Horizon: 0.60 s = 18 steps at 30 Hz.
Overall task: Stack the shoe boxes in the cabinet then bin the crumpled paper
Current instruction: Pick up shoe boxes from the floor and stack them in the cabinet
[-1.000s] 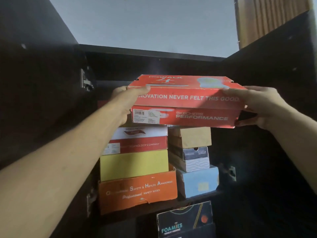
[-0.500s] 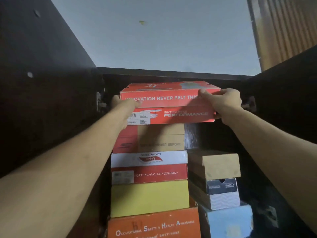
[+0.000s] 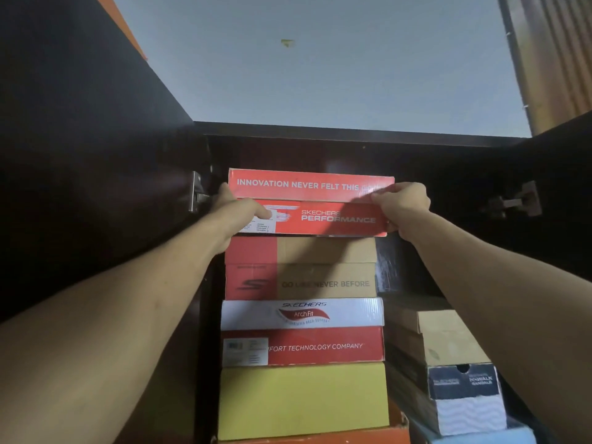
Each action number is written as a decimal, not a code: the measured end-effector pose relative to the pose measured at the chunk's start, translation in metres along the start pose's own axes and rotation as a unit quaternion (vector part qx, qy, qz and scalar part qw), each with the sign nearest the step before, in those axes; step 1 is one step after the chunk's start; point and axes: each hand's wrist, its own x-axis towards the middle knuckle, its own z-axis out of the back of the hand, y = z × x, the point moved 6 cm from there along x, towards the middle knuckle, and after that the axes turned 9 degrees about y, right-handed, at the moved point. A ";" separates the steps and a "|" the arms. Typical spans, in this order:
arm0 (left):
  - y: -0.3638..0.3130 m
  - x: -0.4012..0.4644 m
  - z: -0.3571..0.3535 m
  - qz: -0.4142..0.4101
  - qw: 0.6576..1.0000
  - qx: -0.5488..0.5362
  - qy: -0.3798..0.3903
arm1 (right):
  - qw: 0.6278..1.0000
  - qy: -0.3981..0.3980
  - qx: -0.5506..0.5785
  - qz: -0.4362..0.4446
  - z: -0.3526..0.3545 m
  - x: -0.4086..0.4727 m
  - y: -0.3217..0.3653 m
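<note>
A red Skechers Performance shoe box (image 3: 320,203) sits on top of the left stack inside the dark cabinet (image 3: 352,133). My left hand (image 3: 238,211) grips its left end, thumb across the front label. My right hand (image 3: 402,203) holds its right end, fingers curled over the lid's corner. Beneath it lie a red-and-tan box (image 3: 320,267), a white-and-red Arch Fit box (image 3: 304,331) and a yellow box (image 3: 304,398). No crumpled paper is in view.
A lower stack stands at the right: a tan box (image 3: 442,334), a navy-and-white box (image 3: 464,398) and a pale blue one (image 3: 496,437). Open cabinet doors flank both sides, with metal hinges (image 3: 197,195). The cabinet's top edge runs close above the red box.
The red box has gone from held out in front of the shelf to resting deeper on top of the left stack. Both hands stayed on its ends, and my view tilted upward.
</note>
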 end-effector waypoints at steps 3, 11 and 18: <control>0.007 0.005 0.004 -0.015 1.000 0.014 0.005 | 0.999 0.009 -0.032 0.001 -0.012 0.003 -0.004; 0.021 0.002 -0.003 -0.025 0.989 0.145 0.027 | 0.990 0.010 -0.140 0.028 -0.026 -0.006 -0.008; 0.033 -0.009 -0.024 -0.037 0.897 0.436 0.061 | 0.972 0.072 -0.218 0.054 -0.025 -0.015 -0.023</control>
